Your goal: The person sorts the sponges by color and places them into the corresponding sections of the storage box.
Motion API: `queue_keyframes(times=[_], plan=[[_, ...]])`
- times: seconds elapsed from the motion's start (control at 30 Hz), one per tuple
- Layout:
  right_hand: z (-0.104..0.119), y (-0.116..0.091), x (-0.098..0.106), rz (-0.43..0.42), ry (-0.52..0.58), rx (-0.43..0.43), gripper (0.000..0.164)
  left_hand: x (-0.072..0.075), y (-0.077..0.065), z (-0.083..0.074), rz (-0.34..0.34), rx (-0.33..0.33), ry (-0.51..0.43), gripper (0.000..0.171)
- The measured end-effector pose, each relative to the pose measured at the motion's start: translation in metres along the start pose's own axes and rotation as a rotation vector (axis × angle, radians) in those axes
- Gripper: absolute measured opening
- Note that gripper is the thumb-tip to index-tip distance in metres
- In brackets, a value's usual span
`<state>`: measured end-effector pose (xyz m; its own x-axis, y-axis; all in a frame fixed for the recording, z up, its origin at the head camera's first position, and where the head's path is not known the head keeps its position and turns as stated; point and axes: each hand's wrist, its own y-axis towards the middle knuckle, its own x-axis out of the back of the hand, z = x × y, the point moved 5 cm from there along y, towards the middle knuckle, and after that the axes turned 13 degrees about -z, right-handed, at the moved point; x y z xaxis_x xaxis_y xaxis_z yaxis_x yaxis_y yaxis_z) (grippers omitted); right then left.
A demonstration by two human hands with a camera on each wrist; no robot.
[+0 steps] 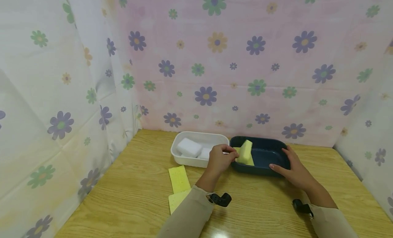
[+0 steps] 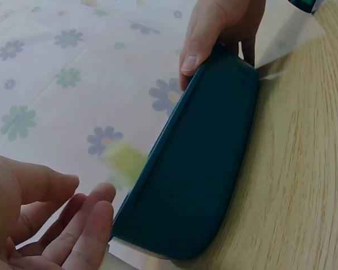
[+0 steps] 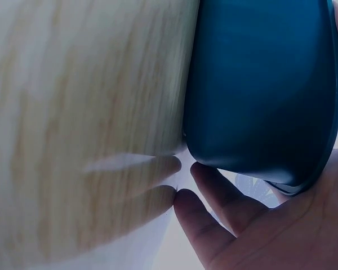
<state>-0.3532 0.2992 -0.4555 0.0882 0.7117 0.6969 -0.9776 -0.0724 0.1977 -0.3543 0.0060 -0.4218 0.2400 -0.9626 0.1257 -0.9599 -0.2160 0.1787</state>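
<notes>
A yellow sponge [image 1: 245, 152] stands tilted and blurred in the left end of the dark blue box [image 1: 270, 172], over another yellow piece [image 1: 251, 160] lying there. My left hand [image 1: 220, 159] is at the box's left rim beside this sponge. In the left wrist view a gap shows between the left hand's fingertips [image 2: 104, 194] and the blurred sponge [image 2: 125, 160]; nothing is held between them. My right hand [image 1: 293, 169] grips the right end of the box, its thumb over the front rim and its fingers around the end wall.
A white box [image 1: 188, 162] with white sponge-like blocks [image 1: 188, 147] stands against the dark box's left side. Two flat yellow sponges [image 1: 179, 179] lie on the wooden table [image 1: 132, 183] in front of it, one partly behind the left sleeve. Flowered cloth [image 1: 233, 77] hangs behind.
</notes>
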Motion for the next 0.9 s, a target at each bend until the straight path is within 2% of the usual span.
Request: queue_keyframes(times=[0.1, 0.47, 0.53, 0.73, 0.8, 0.9], plan=[[-0.001, 0.000, 0.000, 0.003, 0.002, 0.000, 0.106, -0.001, -0.001, -0.002, 0.007, -0.021, 0.067, 0.005], [0.000, -0.002, 0.000, 0.004, -0.007, -0.004, 0.107, -0.002, -0.003, -0.011, 0.039, -0.072, 0.154, 0.003], [0.001, -0.002, 0.000, 0.003, -0.009, -0.005, 0.107, -0.006, -0.006, -0.011, 0.091, -0.050, 0.121, 0.004], [0.001, 0.001, -0.001, -0.002, -0.020, -0.013, 0.109, -0.024, -0.017, -0.011, 0.357, 0.091, -0.039, 0.014], [0.000, 0.001, -0.001, -0.004, -0.025, -0.019, 0.109, -0.027, -0.019, -0.010, 0.394, 0.101, -0.043, 0.019], [0.000, 0.001, -0.001, -0.004, -0.025, -0.026, 0.110, -0.027, -0.020, -0.009, 0.398, 0.098, -0.028, 0.024]])
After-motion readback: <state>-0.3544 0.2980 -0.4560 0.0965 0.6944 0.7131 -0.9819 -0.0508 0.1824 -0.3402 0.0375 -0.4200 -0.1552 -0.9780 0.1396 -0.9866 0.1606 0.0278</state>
